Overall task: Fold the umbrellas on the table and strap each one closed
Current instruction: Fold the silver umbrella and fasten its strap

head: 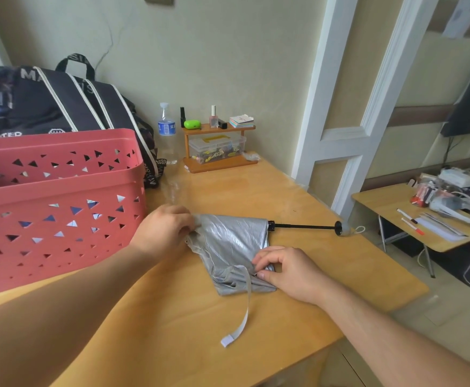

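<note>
The umbrella [228, 241] lies flat on the bench [298, 208], shaft pointing right, just beside the basket [61, 196]. Step in hand: gathering the canopy. The left hand [164, 227] pinches the far fabric edge; the right hand [284, 270] pinches folds near the strap [243, 308] — which trails loose. Next, probably: roll the pleats tight, then wrap the strap.

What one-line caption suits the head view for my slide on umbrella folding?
Both hands, left hand and right hand, gather a silver umbrella on the table, strap loose.
</note>
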A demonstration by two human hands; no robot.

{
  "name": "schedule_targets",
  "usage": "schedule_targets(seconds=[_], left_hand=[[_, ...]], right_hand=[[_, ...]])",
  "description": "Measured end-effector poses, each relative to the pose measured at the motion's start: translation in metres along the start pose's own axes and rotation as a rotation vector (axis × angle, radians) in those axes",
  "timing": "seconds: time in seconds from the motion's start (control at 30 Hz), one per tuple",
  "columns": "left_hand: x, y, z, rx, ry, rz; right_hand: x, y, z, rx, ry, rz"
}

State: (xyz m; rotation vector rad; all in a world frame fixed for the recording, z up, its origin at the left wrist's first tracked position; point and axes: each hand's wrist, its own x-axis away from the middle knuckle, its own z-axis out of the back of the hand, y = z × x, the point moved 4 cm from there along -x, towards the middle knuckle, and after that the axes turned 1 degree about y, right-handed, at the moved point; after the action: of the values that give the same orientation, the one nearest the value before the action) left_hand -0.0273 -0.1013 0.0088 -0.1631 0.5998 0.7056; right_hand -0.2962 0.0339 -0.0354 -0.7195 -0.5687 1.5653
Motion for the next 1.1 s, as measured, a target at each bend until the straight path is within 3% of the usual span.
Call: schedule_targets(seconds=[0.07,0.17,0.3,0.37,0.47,0.57,0.63,0.8,0.97,1.03,1.1], left_hand=[[0.009,-0.001,-0.004,-0.06,-0.057,-0.084],[0.014,-0.002,-0.011,-0.117,-0.167,-0.048],[-0.01,0.01,0.008,0.051,0.038,0.24],[-0.032,0.032,0.015,0.091,0.083,0.269],[-0.065,0.07,0.005,0.042,-0.115,0.125],[-0.079,0.085,-0.024,0.003,-0.434,0.112],[-0.074,0.085,-0.039,0.004,-0.537,0.128],[-0.053,0.082,-0.049,-0.015,-0.559,0.076],[-0.034,0.087,-0.058,0.005,-0.626,0.01],[-0.024,0.09,-0.061,-0.022,-0.693,0.011],[-0.015,0.096,-0.059,0.028,-0.726,0.046]], right_hand=[[0.0,0.0,0.001,-0.008,0.001,-0.003],[0.001,-0.001,0.002,-0.007,0.004,0.003],[0.003,-0.002,0.001,0.004,0.016,0.017],[0.004,-0.003,0.001,0.026,0.028,0.033],[0.007,-0.01,0.001,0.124,0.065,0.128],[0.016,-0.02,-0.006,0.508,0.125,0.477],[0.024,-0.021,-0.011,0.687,0.142,0.574],[0.016,-0.025,0.001,0.596,0.067,0.435],[-0.039,-0.037,0.031,0.348,0.347,0.208],[-0.071,-0.038,0.029,0.384,0.295,0.101],[-0.098,-0.034,0.016,0.469,0.141,-0.003]])
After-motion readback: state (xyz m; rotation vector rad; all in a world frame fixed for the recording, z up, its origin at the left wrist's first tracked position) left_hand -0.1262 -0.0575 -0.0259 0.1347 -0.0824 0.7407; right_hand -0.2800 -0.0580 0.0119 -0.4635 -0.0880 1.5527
